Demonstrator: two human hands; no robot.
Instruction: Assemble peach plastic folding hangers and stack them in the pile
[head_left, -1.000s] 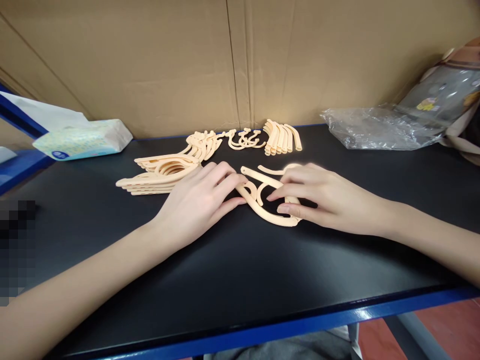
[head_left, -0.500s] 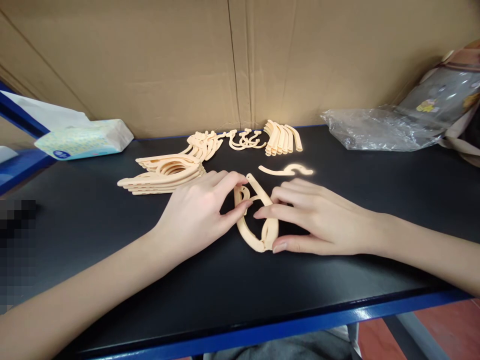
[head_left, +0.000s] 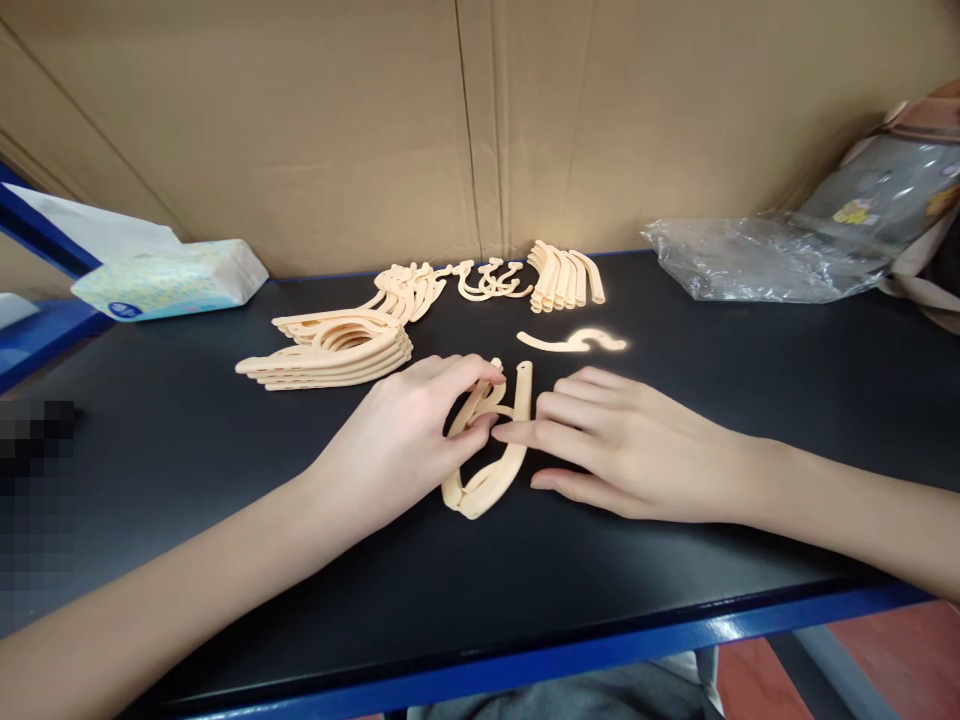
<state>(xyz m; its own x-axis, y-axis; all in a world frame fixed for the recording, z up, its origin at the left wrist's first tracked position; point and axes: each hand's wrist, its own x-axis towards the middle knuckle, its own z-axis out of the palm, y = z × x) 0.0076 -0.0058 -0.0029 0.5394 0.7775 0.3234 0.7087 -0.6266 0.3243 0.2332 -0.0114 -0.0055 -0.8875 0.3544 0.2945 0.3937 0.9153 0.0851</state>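
Observation:
A beige plastic folding hanger [head_left: 491,487] lies on the black table in front of me, its two arms folded into a narrow U. My left hand [head_left: 420,420] pinches its left arm between thumb and fingertips, which hide part of that arm. Across the right arm reaches the index finger of my right hand [head_left: 622,440], its tip close to my left thumb. The other right fingers are apart, with the thumb stretched out beside the hanger. A loose curved hanger piece [head_left: 571,342] lies just beyond my hands.
Stacked folded hangers [head_left: 330,360] lie to the left. Behind are curved pieces [head_left: 412,290], small hooks [head_left: 491,280] and a row of hanger arms [head_left: 562,275]. A tissue pack [head_left: 172,280] is at left, a clear plastic bag [head_left: 757,260] at right. Cardboard [head_left: 300,130] stands behind.
The hanger has turned and shifted slightly left and nearer to me, its right arm swinging upright. My right thumb and fingers have come off its right arm. The left hand keeps its pinch.

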